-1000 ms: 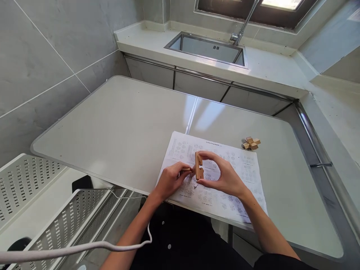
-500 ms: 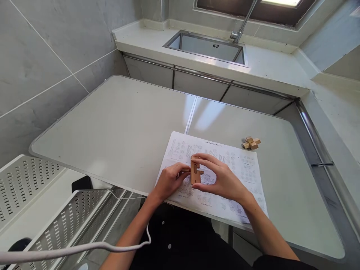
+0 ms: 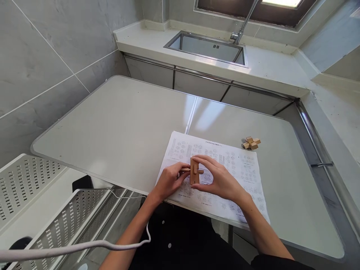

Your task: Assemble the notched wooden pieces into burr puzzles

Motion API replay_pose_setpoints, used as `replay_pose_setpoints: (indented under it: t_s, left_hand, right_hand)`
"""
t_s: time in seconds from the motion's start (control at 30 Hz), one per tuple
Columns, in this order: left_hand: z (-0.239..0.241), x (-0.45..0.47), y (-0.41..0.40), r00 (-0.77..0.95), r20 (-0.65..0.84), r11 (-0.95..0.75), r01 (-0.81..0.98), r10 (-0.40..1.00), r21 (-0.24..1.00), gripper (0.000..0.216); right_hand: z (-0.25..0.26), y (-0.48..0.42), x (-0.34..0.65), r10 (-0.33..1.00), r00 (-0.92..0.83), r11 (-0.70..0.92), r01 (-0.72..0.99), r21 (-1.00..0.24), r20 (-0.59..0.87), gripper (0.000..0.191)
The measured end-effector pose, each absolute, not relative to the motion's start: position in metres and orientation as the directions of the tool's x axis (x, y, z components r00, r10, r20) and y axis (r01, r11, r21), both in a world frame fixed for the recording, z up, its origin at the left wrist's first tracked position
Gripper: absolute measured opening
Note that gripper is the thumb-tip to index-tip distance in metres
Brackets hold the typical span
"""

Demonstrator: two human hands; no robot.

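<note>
Wooden puzzle pieces (image 3: 194,173) gripped by both hands (image 3: 197,180), diagram sheet (image 3: 239,176) beneath, assembled puzzle (image 3: 251,143) apart.

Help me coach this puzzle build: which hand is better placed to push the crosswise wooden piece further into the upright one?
Left, probably. The left hand pinches the outer end of the crosswise piece, in line with its length. The right hand grips the upright piece top and bottom, bracing it over the instruction sheet.
</note>
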State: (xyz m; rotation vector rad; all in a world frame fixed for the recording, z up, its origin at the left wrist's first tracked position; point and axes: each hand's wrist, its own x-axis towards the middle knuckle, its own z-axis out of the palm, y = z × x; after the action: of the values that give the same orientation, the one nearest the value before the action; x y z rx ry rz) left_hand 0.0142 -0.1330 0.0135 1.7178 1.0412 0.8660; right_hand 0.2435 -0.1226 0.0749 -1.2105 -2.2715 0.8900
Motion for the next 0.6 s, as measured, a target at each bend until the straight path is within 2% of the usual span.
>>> replay_pose_setpoints:
  t_s: [0.13, 0.4, 0.6]
  left_hand:
    - [0.013, 0.014, -0.132, 0.414, 0.115, -0.245, 0.277, 0.903, 0.929, 0.022]
    - [0.015, 0.015, -0.134, 0.411, 0.088, -0.217, 0.279, 0.908, 0.935, 0.016]
    - [0.02, 0.015, -0.136, 0.384, 0.058, -0.163, 0.249, 0.922, 0.955, 0.013]
  right_hand:
    - [0.075, -0.123, 0.241, 0.838, -0.543, 0.404, 0.555, -0.727, 0.051, 0.068]
    - [0.066, -0.125, 0.236, 0.856, -0.5, 0.399, 0.469, -0.788, 0.136, 0.069]
    - [0.062, -0.125, 0.234, 0.898, -0.437, 0.176, 0.26, -0.95, 0.047, 0.069]
